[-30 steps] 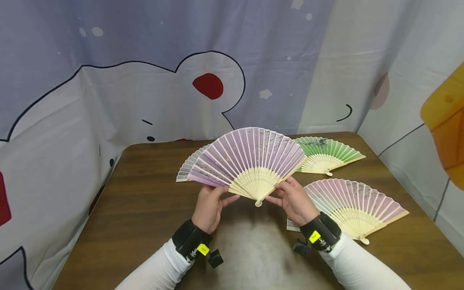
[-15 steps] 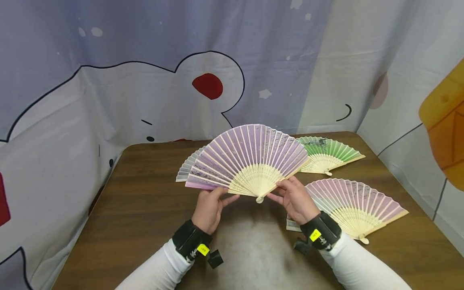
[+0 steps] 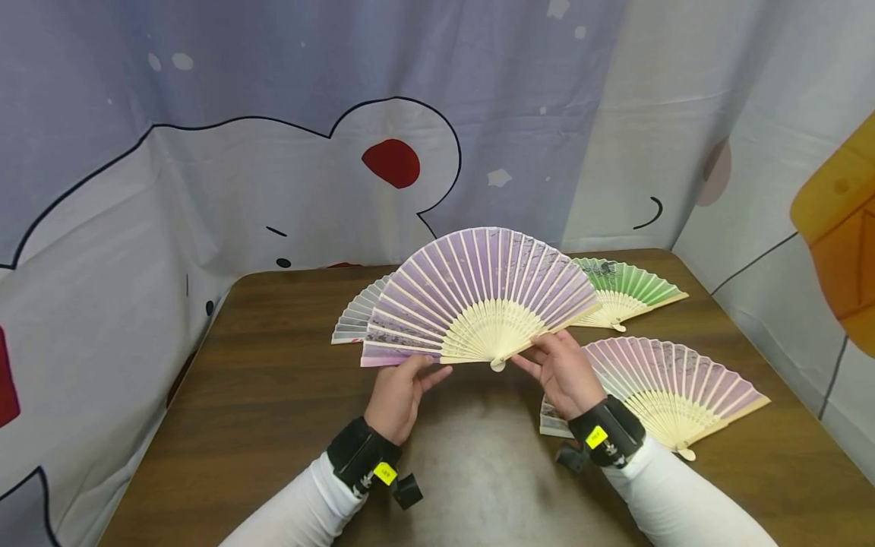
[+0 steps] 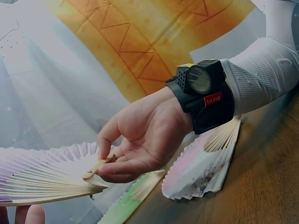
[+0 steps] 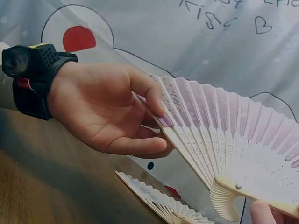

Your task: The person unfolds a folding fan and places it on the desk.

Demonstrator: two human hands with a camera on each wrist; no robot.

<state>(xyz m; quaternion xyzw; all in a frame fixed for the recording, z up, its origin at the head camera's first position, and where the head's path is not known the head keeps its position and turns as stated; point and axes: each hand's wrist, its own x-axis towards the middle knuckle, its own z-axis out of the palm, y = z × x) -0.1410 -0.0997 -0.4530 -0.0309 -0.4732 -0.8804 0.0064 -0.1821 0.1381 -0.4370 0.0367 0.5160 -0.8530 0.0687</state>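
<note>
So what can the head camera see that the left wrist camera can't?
Only the head view shows the whole brown table, the grey fan lying behind and the left hand in full, gripping the purple fan. Only the left wrist view shows, close up, the right hand pinching the fan's outer rib between thumb and fingers. Both show the purple fan, the right hand, the pink fan and the green fan.
</note>
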